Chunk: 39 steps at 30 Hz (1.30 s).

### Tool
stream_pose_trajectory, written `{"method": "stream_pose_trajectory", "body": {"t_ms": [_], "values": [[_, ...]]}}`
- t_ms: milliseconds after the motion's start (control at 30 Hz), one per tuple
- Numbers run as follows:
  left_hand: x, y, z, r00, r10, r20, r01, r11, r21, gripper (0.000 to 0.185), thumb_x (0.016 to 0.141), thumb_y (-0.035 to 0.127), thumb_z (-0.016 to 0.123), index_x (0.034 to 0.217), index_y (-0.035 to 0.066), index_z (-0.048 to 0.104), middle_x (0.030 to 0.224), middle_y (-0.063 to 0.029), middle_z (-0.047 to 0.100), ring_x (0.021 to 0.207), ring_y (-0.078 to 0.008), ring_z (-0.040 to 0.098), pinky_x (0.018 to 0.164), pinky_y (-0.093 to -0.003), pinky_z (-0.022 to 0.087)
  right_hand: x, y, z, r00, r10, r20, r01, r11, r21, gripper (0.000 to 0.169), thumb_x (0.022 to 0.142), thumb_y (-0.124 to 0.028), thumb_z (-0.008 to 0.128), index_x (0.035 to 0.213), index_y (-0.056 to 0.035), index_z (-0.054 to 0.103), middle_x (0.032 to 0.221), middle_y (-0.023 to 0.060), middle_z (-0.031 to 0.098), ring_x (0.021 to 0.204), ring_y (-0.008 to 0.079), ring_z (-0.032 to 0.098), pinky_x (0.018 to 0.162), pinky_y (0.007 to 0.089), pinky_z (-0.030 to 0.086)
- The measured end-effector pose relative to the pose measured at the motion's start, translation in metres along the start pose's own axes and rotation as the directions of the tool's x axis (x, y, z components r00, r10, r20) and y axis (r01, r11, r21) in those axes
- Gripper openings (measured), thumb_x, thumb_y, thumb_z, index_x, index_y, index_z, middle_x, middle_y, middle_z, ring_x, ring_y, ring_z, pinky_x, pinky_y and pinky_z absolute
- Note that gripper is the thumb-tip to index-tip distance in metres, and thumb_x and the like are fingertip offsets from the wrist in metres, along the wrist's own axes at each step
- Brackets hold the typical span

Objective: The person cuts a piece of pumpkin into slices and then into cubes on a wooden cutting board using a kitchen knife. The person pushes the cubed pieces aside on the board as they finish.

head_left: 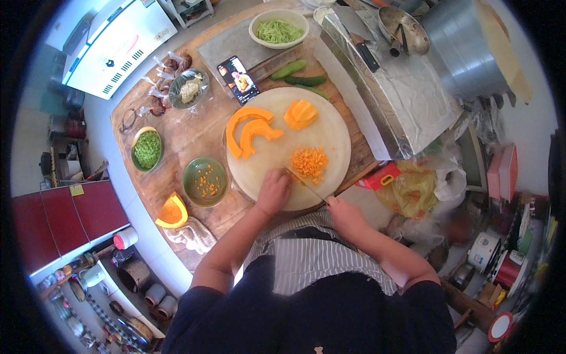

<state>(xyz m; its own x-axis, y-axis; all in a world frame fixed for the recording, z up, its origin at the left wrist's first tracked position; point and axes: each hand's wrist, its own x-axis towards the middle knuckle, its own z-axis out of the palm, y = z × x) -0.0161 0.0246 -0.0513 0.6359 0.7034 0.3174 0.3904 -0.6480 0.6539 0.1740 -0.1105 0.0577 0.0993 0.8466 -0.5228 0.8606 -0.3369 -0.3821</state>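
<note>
My right hand [346, 216] grips the handle of a kitchen knife [315, 191], whose blade reaches left across the round cutting board [265, 177]. Beside the blade's tip end, my left hand [275, 190] rests on the board with curled fingers; whatever lies under them is hidden. A heap of diced orange pumpkin [308, 163] sits just beyond the blade. Farther up the board are a stack of pumpkin slices [301, 114] and two curved pumpkin pieces [258, 132]. Left of the board, a green bowl [189, 199] holds some diced pumpkin.
A pumpkin wedge [172, 212] and a cloth [192, 234] lie at the wooden table's left edge. Chopped greens fill a bowl [147, 150]. A phone [238, 80] leans behind the board near cucumbers [305, 81]. At right, a cleaver [367, 55] lies on a foil-covered surface [407, 97].
</note>
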Motion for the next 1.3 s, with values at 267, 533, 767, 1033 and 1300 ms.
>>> {"method": "stream_pose_trajectory", "body": {"t_ms": [267, 533, 767, 1033, 1300], "values": [[-0.001, 0.002, -0.002, 1.0, 0.003, 0.002, -0.003, 1.0, -0.004, 0.016, 0.077, 0.005, 0.061, 0.091, 0.002, 0.056, 0.098, -0.0169, 0.055, 0.092, -0.0361, 0.052, 0.083, -0.0431, 0.045, 0.006, 0.019, 0.018, 0.991, -0.011, -0.13, 0.023, 0.995, 0.093, 0.02, 0.096, -0.02, 0.05, 0.11, -0.0063, 0.052, 0.099, 0.0196, 0.061, 0.088, 0.0422, 0.062, 0.073, 0.0523, 0.05], [-0.006, -0.001, -0.002, 1.0, 0.012, 0.024, -0.012, 1.0, 0.007, 0.019, 0.075, 0.003, 0.062, 0.093, 0.001, 0.056, 0.101, -0.0172, 0.055, 0.093, -0.0364, 0.052, 0.083, -0.0428, 0.045, 0.007, 0.008, 0.019, 0.997, -0.058, -0.054, 0.06, 0.997, 0.039, 0.018, 0.095, -0.019, 0.047, 0.106, -0.0051, 0.047, 0.095, 0.0217, 0.058, 0.082, 0.0443, 0.061, 0.07, 0.0543, 0.05], [-0.006, 0.004, -0.008, 1.0, 0.02, 0.012, -0.02, 1.0, -0.016, 0.019, 0.075, 0.004, 0.062, 0.093, 0.002, 0.056, 0.1, -0.0168, 0.054, 0.094, -0.0367, 0.052, 0.083, -0.0425, 0.046, -0.007, 0.0, 0.003, 0.998, -0.066, -0.006, 0.066, 0.998, 0.008, 0.018, 0.096, -0.02, 0.047, 0.106, -0.0063, 0.048, 0.098, 0.02, 0.059, 0.082, 0.0435, 0.061, 0.069, 0.0536, 0.051], [-0.01, 0.001, -0.006, 0.998, 0.019, 0.053, -0.017, 0.999, -0.028, 0.022, 0.077, 0.005, 0.064, 0.098, 0.002, 0.057, 0.103, -0.018, 0.054, 0.098, -0.0394, 0.051, 0.088, -0.0458, 0.044, 0.005, 0.011, 0.012, 0.996, -0.066, -0.066, 0.069, 0.996, 0.052, 0.017, 0.096, -0.019, 0.047, 0.108, -0.0066, 0.048, 0.098, 0.0213, 0.058, 0.084, 0.0431, 0.062, 0.07, 0.0542, 0.051], [-0.018, -0.003, -0.003, 0.998, -0.01, 0.062, 0.012, 0.999, -0.036, 0.021, 0.077, 0.004, 0.063, 0.097, 0.002, 0.057, 0.105, -0.018, 0.054, 0.099, -0.0395, 0.051, 0.088, -0.0462, 0.044, 0.006, 0.005, 0.024, 0.996, -0.063, -0.06, 0.064, 0.998, 0.024, 0.018, 0.096, -0.021, 0.047, 0.107, -0.0063, 0.049, 0.097, 0.0196, 0.059, 0.083, 0.0427, 0.062, 0.07, 0.0533, 0.05]]}}
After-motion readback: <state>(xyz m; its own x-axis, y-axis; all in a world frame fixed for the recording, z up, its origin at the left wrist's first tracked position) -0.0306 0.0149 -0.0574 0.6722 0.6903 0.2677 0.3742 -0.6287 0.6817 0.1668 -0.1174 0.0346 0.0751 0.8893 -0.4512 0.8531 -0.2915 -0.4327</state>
